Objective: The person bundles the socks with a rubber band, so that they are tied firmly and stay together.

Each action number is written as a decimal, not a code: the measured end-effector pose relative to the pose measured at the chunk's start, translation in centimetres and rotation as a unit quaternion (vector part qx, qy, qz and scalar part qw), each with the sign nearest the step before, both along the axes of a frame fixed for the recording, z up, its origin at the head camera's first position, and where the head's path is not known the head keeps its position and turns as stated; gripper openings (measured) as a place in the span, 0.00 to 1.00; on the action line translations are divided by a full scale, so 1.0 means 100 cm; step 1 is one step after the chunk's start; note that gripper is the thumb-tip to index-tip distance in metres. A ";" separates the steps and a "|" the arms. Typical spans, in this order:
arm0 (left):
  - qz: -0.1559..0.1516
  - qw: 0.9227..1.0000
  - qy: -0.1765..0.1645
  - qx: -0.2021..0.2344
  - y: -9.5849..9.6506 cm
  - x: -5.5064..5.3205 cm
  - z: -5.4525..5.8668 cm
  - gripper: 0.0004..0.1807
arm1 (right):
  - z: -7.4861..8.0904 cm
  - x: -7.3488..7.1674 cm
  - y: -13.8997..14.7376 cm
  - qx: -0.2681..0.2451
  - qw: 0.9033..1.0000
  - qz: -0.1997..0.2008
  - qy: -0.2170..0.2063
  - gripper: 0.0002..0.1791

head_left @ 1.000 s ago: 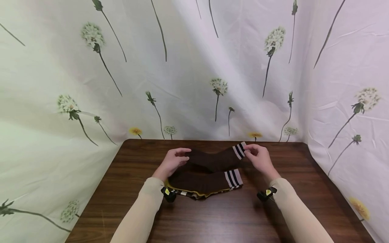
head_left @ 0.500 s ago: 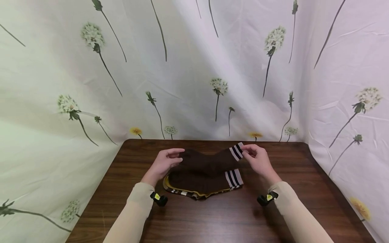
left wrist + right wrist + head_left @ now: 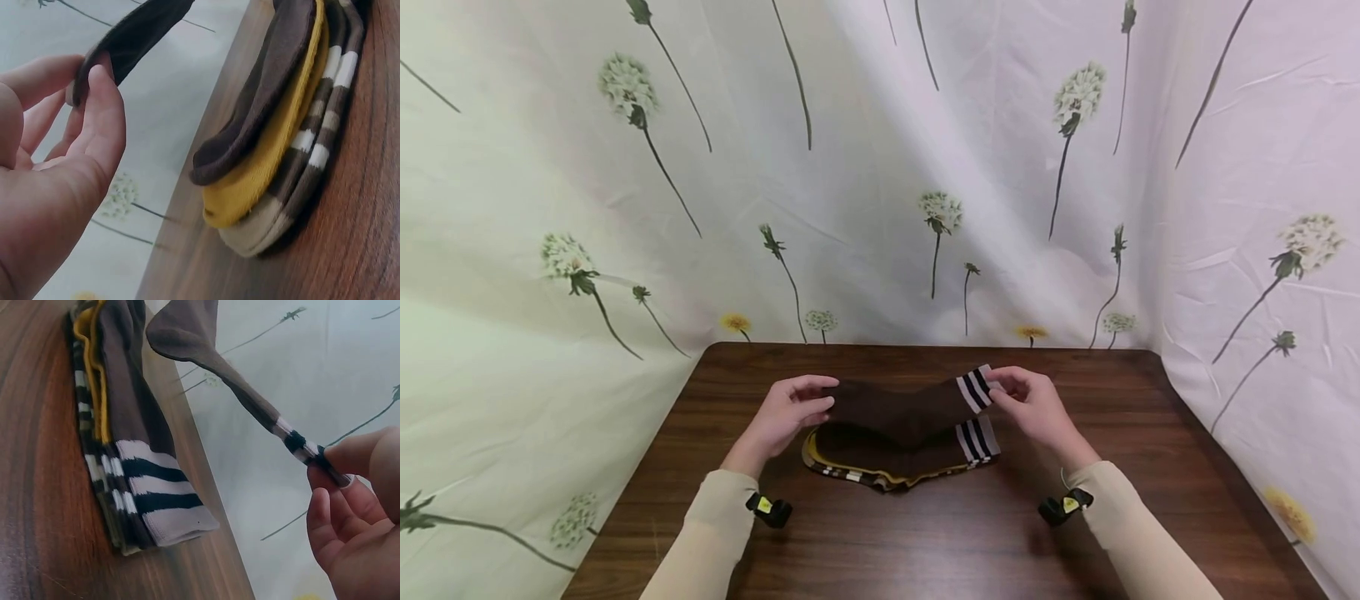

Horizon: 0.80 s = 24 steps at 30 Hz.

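A dark brown sock (image 3: 898, 408) hangs stretched between both hands, above the table and sagging in its middle. My left hand (image 3: 782, 411) pinches its toe end between thumb and fingers, seen closely in the left wrist view. The right hand (image 3: 1032, 408) pinches the cuff, which has pale and black stripes (image 3: 300, 447). Below lies a stack of socks (image 3: 887, 458): a brown one (image 3: 134, 394) with a matching striped cuff on top, a mustard-yellow layer (image 3: 269, 162) under it, and brown, white and beige striped socks (image 3: 306, 156) at the bottom.
The stack lies on a dark wooden table (image 3: 880, 550). White cloth (image 3: 865, 167) printed with dandelions hangs behind the table's far edge and along its sides. Each wrist wears a small black camera, such as the left wrist camera (image 3: 769, 509).
Both hands have brought the held sock left and nearer, lower over the stack. The left hand has moved farthest left; the stack has stayed in place.
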<state>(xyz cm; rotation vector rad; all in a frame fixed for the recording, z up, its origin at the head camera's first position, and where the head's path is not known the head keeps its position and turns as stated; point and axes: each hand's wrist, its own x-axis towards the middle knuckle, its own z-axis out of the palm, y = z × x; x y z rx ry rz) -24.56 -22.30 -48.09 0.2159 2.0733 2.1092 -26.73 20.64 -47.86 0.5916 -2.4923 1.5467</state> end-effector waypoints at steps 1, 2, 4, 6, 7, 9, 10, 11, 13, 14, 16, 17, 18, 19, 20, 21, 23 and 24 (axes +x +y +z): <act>-0.001 1.000 0.001 -0.004 -0.002 0.001 0.000 0.24 | 0.000 0.001 -0.001 -0.001 1.000 0.004 -0.001 0.11; -0.004 1.000 0.002 -0.007 -0.003 0.002 0.000 0.24 | 0.000 0.002 -0.001 -0.003 1.000 0.008 -0.002 0.11; -0.008 1.000 0.002 -0.015 -0.006 0.005 0.000 0.24 | -0.001 0.003 -0.001 -0.004 1.000 0.017 -0.003 0.11; -0.011 1.000 0.002 -0.021 -0.009 0.007 -0.001 0.24 | -0.003 0.006 -0.001 -0.001 1.000 0.022 0.001 0.10; -0.011 1.000 0.001 -0.022 -0.009 0.008 -0.001 0.24 | -0.004 0.007 -0.001 0.000 1.000 0.025 0.004 0.10; -0.010 1.000 0.000 -0.023 -0.011 0.011 -0.001 0.24 | -0.005 0.009 0.000 0.004 1.000 0.026 0.007 0.09; -0.011 1.000 0.001 -0.025 -0.012 0.011 -0.001 0.24 | -0.006 0.010 0.000 0.006 1.000 0.024 0.007 0.09; -0.010 1.000 0.001 -0.026 -0.012 0.012 -0.001 0.24 | -0.006 0.012 0.000 0.009 1.000 0.024 0.007 0.09; -0.009 0.999 -0.003 -0.031 -0.014 0.014 0.000 0.24 | -0.006 0.014 0.000 0.012 1.000 0.024 0.002 0.08; -0.010 0.999 -0.002 -0.035 -0.015 0.016 0.000 0.24 | -0.006 0.015 0.000 0.015 1.000 0.025 -0.002 0.08; -0.012 0.999 -0.006 -0.043 -0.017 0.018 0.000 0.24 | -0.006 0.018 0.001 0.019 0.999 0.028 -0.006 0.08; -0.013 0.999 -0.009 -0.045 -0.018 0.020 0.000 0.24 | -0.006 0.019 0.001 0.019 0.999 0.030 -0.007 0.08; -0.018 0.999 -0.010 -0.049 -0.019 0.021 0.000 0.25 | -0.007 0.020 0.001 0.021 0.999 0.031 -0.009 0.08; -0.023 0.998 -0.010 -0.053 -0.019 0.022 0.000 0.26 | -0.007 0.021 0.001 0.021 0.999 0.032 -0.010 0.08; -0.027 0.998 -0.010 -0.057 -0.020 0.023 0.000 0.27 | -0.007 0.022 0.002 0.021 0.999 0.034 -0.011 0.08; -0.029 0.998 -0.012 -0.058 -0.020 0.024 0.000 0.27 | -0.007 0.023 0.002 0.021 0.999 0.036 -0.011 0.08; -0.035 0.997 -0.009 -0.061 -0.021 0.026 0.000 0.29 | -0.007 0.025 0.002 0.023 0.999 0.038 -0.013 0.08; -0.036 0.997 -0.008 -0.062 -0.022 0.027 0.000 0.29 | -0.008 0.026 0.002 0.025 0.999 0.039 -0.014 0.08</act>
